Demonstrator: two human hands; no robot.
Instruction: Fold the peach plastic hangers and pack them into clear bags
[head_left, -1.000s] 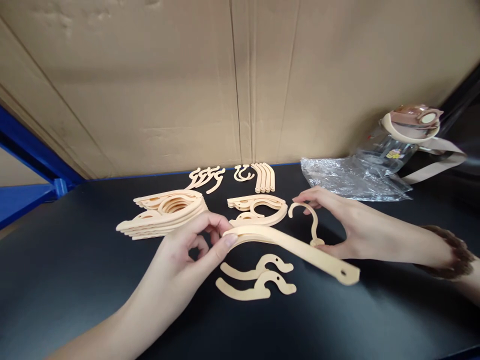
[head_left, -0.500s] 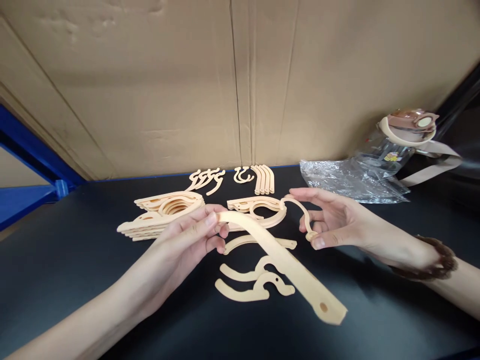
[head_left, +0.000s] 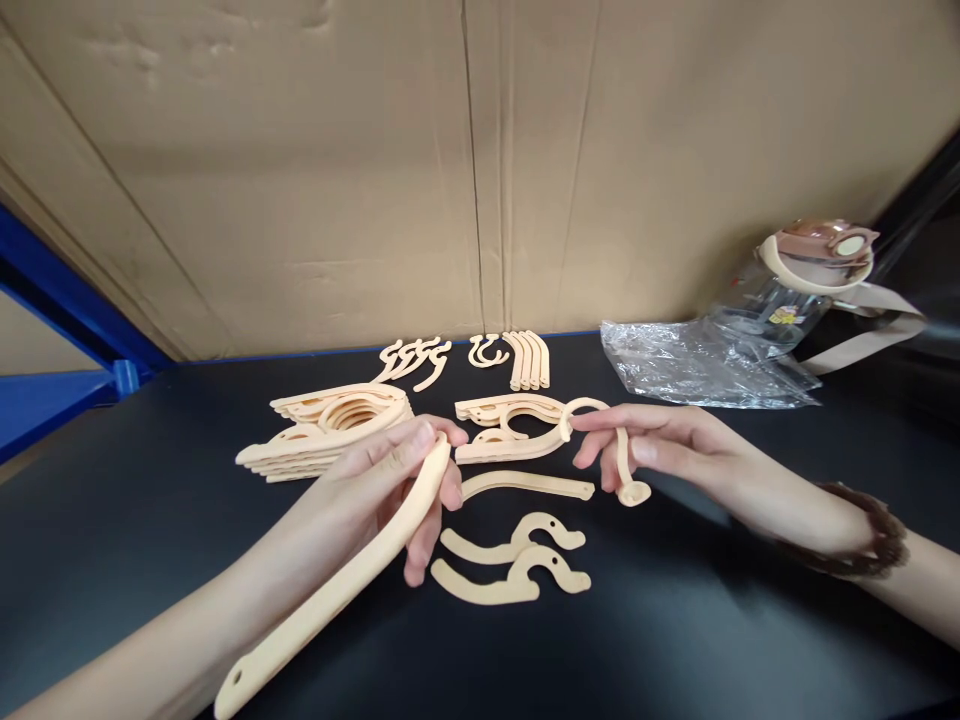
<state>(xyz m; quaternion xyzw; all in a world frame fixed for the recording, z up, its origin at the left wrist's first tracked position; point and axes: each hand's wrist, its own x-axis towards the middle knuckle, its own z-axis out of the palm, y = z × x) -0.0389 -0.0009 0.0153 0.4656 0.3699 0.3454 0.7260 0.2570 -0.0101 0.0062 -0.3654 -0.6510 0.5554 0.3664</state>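
Note:
My left hand (head_left: pixel 409 480) pinches one end of a long beige hanger arm (head_left: pixel 337 575); its holed end points down toward me at the left. Between the thumb and fingers of my right hand (head_left: pixel 667 450) is a curved beige hanger hook (head_left: pixel 624 465), with a round knob at its lower end. The two held parts are apart. Below them on the black table lie a single curved hanger arm (head_left: pixel 525 485) and two short S-curved hanger pieces (head_left: pixel 487 585), partly overlapping. Behind my hands sit stacks of folded hangers, a larger left stack (head_left: pixel 300 455) and a smaller right stack (head_left: pixel 510 452).
At the back lie several short curved pieces (head_left: pixel 412 360), a few loose hooks (head_left: pixel 487 350) and a row of hanger arms (head_left: pixel 529 360). A clear plastic bag (head_left: pixel 697 365) and a strapped water bottle (head_left: pixel 795 280) stand at the right. Cardboard (head_left: pixel 337 180) walls the back.
The hanger arm in my left hand has swung from pointing right to pointing down-left. My right hand has turned the hook, so its knob now hangs lower.

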